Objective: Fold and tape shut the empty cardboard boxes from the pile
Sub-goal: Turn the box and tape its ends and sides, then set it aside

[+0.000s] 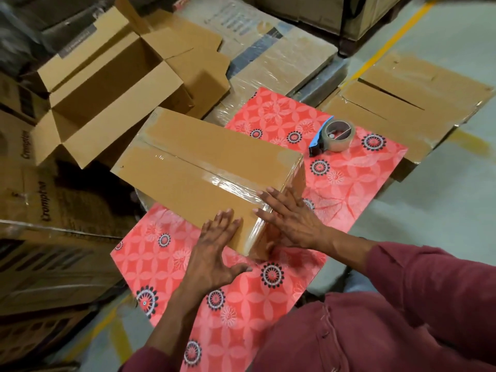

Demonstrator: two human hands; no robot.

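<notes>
Closed cardboard box (204, 167) on a red patterned mat (241, 304), viewed from the head camera. The box's long axis runs from its near corner, under both hands, away and to the left of the fingers; a strip of clear tape (193, 163) follows that axis along the centre seam and wraps over the near end face.

Left hand (214, 253): fingers straight and spread, palm down, fingertips resting on the top panel at the near left edge, thumb out over the mat. It holds nothing.

Right hand (292, 218): fingers likewise straight and spread, laid flat across the near right corner where the tape turns down the end face. It presses rather than grips. Whether the thumb touches the end face cannot be told.

Both hands sit at the near end, the right one directly on the tape end, so it is the nearer for smoothing.

Tape dispenser (334, 135): lies on the mat beyond and to the right of the right fingertips, well apart, touched by neither hand.

Open box (107, 89): stands beyond and left of the left fingertips, flaps up, untaped; probably next in turn.
</notes>
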